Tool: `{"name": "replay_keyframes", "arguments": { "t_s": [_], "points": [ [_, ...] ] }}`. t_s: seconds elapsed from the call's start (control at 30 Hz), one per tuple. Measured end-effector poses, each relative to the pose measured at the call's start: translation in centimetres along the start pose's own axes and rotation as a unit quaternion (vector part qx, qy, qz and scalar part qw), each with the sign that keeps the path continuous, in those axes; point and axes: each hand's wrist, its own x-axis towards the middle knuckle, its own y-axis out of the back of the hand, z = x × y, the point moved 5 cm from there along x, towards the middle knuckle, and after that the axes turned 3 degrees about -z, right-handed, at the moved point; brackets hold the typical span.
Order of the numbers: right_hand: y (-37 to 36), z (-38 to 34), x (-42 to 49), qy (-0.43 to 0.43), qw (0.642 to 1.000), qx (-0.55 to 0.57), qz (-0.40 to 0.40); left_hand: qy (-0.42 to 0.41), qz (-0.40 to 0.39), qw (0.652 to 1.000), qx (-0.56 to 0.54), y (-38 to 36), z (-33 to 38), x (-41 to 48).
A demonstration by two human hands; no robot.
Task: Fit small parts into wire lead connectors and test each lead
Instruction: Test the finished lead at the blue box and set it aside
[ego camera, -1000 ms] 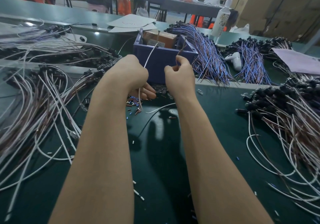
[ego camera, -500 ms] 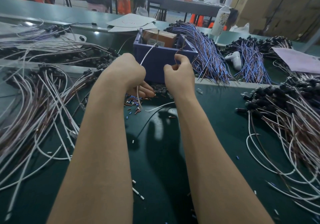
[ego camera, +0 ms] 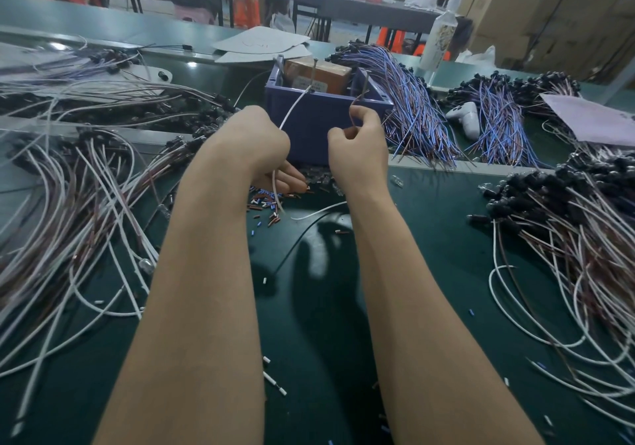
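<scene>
The left hand (ego camera: pixel 251 142) is closed in a fist round a thin white wire lead (ego camera: pixel 292 112). The lead enters at the top of the fist and exits below it, trailing onto the dark green table mat (ego camera: pixel 309 307). The right hand (ego camera: pixel 359 151) pinches a thin brown wire (ego camera: pixel 355 102) between thumb and forefinger. Both wires rise toward the open top of a blue plastic bin (ego camera: pixel 309 128) directly behind the hands. A scatter of small red, blue and white tubular parts (ego camera: pixel 266 204) lies on the mat below the left hand. Heaps of white-and-brown leads with black connectors lie to the left (ego camera: pixel 86 187) and to the right (ego camera: pixel 567 224).
</scene>
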Motion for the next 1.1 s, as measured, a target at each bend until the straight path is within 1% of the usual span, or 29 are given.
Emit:
{"name": "replay_keyframes", "arguments": {
  "t_s": [0.17,0.27,0.3,0.33,0.37,0.43,0.47,0.5,0.53,0.57,0.6,0.63,0.67,0.7,0.73,0.77,0.83,0.9,1.0,1.03,1.1],
  "points": [
    [-0.1,0.2,0.1,-0.005,1.000,0.001,-0.004,-0.011,0.045,0.999,0.003,0.6,-0.1,-0.1],
    [0.1,0.4,0.3,-0.023,1.000,-0.002,0.005,-0.005,0.075,0.997,0.009,1.2,-0.5,0.2],
    [0.2,0.5,0.3,-0.025,1.000,-0.005,-0.003,-0.009,0.100,0.994,0.031,1.6,-0.6,0.4],
    [0.0,0.5,0.3,-0.023,0.999,-0.014,-0.030,-0.023,0.140,0.987,0.075,2.1,-0.4,0.7],
    [-0.4,0.4,0.2,-0.015,0.996,-0.031,-0.078,-0.042,0.195,0.973,0.120,2.7,-0.1,0.7],
    [-0.9,0.4,-0.3,-0.005,0.976,-0.094,-0.198,-0.111,0.324,0.927,0.154,3.9,1.4,-0.2],
    [-0.7,0.6,-0.4,-0.008,0.962,-0.140,-0.234,-0.154,0.378,0.899,0.155,4.2,2.2,-0.9],
    [0.1,0.9,-0.1,-0.014,0.951,-0.195,-0.240,-0.196,0.409,0.879,0.151,4.3,2.9,-1.4],
    [1.4,1.2,0.3,-0.027,0.941,-0.255,-0.220,-0.230,0.402,0.875,0.143,4.1,3.3,-1.5],
    [2.9,1.8,0.7,-0.052,0.930,-0.303,-0.200,-0.252,0.362,0.888,0.133,3.4,3.4,-1.2],
    [4.2,2.6,0.8,-0.086,0.918,-0.332,-0.198,-0.258,0.297,0.910,0.130,2.4,3.2,-0.7],
    [5.2,3.5,0.6,-0.125,0.904,-0.348,-0.214,-0.247,0.219,0.932,0.147,1.1,3.0,-0.2],
    [5.8,4.3,0.2,-0.159,0.888,-0.360,-0.240,-0.229,0.142,0.945,0.184,-0.4,2.5,0.3],
    [6.0,5.0,0.0,-0.184,0.874,-0.366,-0.262,-0.212,0.077,0.948,0.226,-1.9,2.1,0.7],
    [5.9,5.5,-0.1,-0.199,0.867,-0.363,-0.276,-0.201,0.034,0.944,0.261,-3.1,1.8,1.1],
    [5.7,5.9,-0.2,-0.206,0.868,-0.353,-0.283,-0.196,0.009,0.940,0.279,-4.0,1.5,1.4],
    [5.1,5.8,-0.3,-0.205,0.881,-0.317,-0.286,-0.193,-0.013,0.942,0.275,-4.9,1.1,2.1],
    [4.6,4.9,0.0,-0.163,0.909,-0.260,-0.282,-0.193,-0.023,0.942,0.273,-5.4,0.7,2.6],
    [4.1,2.7,0.6,-0.081,0.964,-0.087,-0.238,-0.211,-0.014,0.941,0.266,-5.3,0.6,3.0],
    [4.0,2.0,0.8,-0.070,0.974,-0.017,-0.216,-0.223,0.001,0.940,0.257,-4.9,0.7,2.9],
    [3.8,1.4,1.0,-0.075,0.973,0.108,-0.187,-0.245,0.023,0.943,0.226,-4.0,0.8,2.9]
  ]
}}
